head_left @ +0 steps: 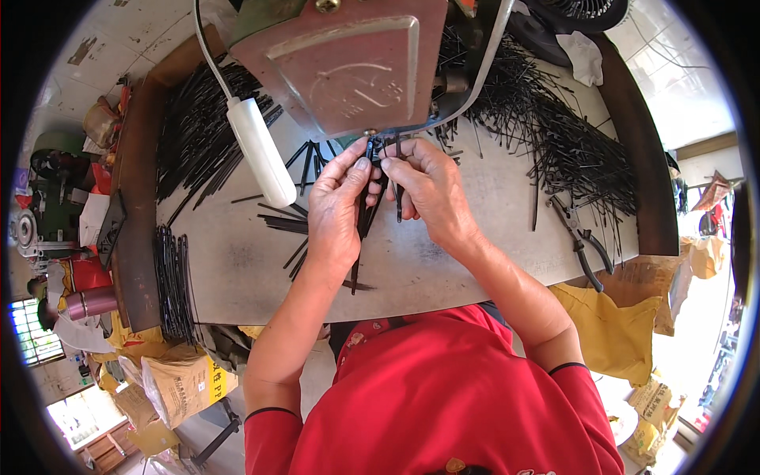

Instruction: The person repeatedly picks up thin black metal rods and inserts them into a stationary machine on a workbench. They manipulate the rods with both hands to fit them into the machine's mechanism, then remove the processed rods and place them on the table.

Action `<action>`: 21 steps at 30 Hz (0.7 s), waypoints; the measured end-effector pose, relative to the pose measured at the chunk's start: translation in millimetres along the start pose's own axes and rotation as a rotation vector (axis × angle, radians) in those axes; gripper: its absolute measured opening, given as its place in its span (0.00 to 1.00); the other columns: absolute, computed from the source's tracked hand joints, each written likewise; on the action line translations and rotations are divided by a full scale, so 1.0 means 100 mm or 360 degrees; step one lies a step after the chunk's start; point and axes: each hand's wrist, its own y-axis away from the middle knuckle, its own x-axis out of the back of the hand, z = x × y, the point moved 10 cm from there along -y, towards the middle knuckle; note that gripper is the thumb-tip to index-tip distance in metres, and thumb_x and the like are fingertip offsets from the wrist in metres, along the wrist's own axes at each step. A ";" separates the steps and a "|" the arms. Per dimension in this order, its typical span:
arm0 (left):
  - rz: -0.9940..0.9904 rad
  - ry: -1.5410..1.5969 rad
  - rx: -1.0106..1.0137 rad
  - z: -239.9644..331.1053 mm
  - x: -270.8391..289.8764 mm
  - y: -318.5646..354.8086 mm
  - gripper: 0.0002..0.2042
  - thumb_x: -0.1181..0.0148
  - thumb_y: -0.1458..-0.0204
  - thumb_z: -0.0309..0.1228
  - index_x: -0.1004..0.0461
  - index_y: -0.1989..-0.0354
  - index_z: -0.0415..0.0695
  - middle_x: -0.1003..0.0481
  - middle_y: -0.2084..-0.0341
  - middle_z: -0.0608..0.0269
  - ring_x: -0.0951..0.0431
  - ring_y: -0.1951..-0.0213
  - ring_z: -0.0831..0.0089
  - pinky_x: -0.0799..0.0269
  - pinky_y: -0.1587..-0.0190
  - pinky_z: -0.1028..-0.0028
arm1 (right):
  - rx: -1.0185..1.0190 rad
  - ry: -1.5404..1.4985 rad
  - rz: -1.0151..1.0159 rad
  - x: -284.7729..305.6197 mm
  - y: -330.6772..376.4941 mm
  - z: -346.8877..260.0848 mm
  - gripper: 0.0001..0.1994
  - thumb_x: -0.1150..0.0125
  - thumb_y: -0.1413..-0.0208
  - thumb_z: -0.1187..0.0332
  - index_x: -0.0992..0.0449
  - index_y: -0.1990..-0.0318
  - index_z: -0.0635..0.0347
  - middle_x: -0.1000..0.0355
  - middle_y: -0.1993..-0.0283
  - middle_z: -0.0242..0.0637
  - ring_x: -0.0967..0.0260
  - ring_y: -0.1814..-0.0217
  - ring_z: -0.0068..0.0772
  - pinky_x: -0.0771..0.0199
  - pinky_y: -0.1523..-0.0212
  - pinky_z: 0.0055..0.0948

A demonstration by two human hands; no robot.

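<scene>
Pinching black strips [399, 209], left hand [339, 198] and right hand [434, 190] sit beside a machine [348, 75].

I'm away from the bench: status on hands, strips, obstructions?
Left hand and right hand pinching dark strips. Pinkish machine housing right above. White corded cylinder near left hand, no contact visible.

Worktable [443, 281]: machine housing [344, 71] far middle; left hand [340, 194] and right hand [431, 190] at its lower front edge, held rods [399, 210] between. Rod heap [198, 127] far left, rod stack [172, 273] near-left corner. Corded tube [261, 154] between heap and left hand. Rod pile [574, 150] along right; pliers [578, 236] in front. Fan [582, 8] far right, cloth [583, 59] just beside.
</scene>
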 end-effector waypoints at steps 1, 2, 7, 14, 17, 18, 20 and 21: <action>-0.0008 0.0006 0.0000 0.00 0.00 -0.01 0.17 0.48 0.42 0.25 0.34 0.45 0.35 0.27 0.70 0.65 0.31 0.71 0.82 0.34 0.69 0.83 | 0.0000 -0.0001 -0.0006 0.00 0.00 0.00 0.11 0.47 0.43 0.67 0.30 0.59 0.68 0.33 0.79 0.33 0.44 0.88 0.15 0.46 0.88 0.17; -0.0016 0.0011 0.0001 0.00 0.01 -0.01 0.17 0.48 0.42 0.24 0.34 0.45 0.34 0.27 0.70 0.64 0.31 0.71 0.82 0.34 0.69 0.83 | -0.0001 -0.0003 -0.0012 -0.01 0.00 0.01 0.11 0.47 0.43 0.67 0.30 0.58 0.68 0.33 0.79 0.33 0.44 0.88 0.15 0.46 0.88 0.17; -0.0028 0.0024 0.0006 0.01 0.00 -0.01 0.16 0.48 0.42 0.24 0.34 0.45 0.34 0.27 0.70 0.64 0.31 0.71 0.82 0.34 0.69 0.82 | 0.0007 -0.0014 0.0020 0.02 0.00 0.00 0.08 0.47 0.44 0.70 0.30 0.65 0.67 0.31 0.79 0.32 0.40 0.87 0.16 0.40 0.88 0.18; -0.0044 0.0059 0.0026 -0.01 -0.02 0.01 0.17 0.48 0.42 0.24 0.34 0.45 0.34 0.28 0.70 0.65 0.32 0.71 0.82 0.34 0.69 0.82 | 0.0048 -0.0010 0.0013 0.01 0.00 -0.01 0.10 0.46 0.43 0.68 0.29 0.59 0.66 0.33 0.79 0.32 0.45 0.88 0.15 0.46 0.88 0.16; -0.0035 0.0063 0.0012 -0.02 -0.01 0.00 0.17 0.48 0.42 0.24 0.34 0.45 0.34 0.27 0.69 0.65 0.31 0.71 0.82 0.35 0.69 0.83 | 0.0045 -0.0060 0.0017 0.01 0.00 0.00 0.10 0.46 0.43 0.68 0.29 0.59 0.66 0.33 0.79 0.32 0.45 0.88 0.14 0.46 0.88 0.16; -0.0037 0.0067 0.0011 -0.02 -0.01 0.00 0.17 0.48 0.42 0.24 0.34 0.45 0.34 0.27 0.69 0.65 0.31 0.71 0.82 0.35 0.69 0.83 | 0.0043 -0.0053 0.0026 0.02 0.00 0.00 0.09 0.46 0.43 0.69 0.28 0.59 0.66 0.33 0.79 0.32 0.45 0.88 0.14 0.46 0.88 0.16; -0.0041 0.0075 0.0011 -0.03 -0.02 0.01 0.17 0.48 0.42 0.24 0.34 0.45 0.34 0.27 0.69 0.65 0.31 0.71 0.82 0.35 0.69 0.83 | 0.0038 -0.0041 0.0045 0.02 0.01 0.00 0.09 0.46 0.43 0.69 0.28 0.60 0.66 0.33 0.79 0.32 0.45 0.87 0.14 0.46 0.88 0.16; -0.0042 0.0066 0.0005 -0.03 -0.02 0.00 0.17 0.48 0.42 0.25 0.34 0.45 0.35 0.27 0.69 0.65 0.31 0.71 0.82 0.35 0.69 0.83 | 0.0044 -0.0052 0.0039 0.02 0.01 0.00 0.09 0.46 0.43 0.69 0.28 0.60 0.66 0.33 0.79 0.32 0.45 0.87 0.14 0.46 0.88 0.16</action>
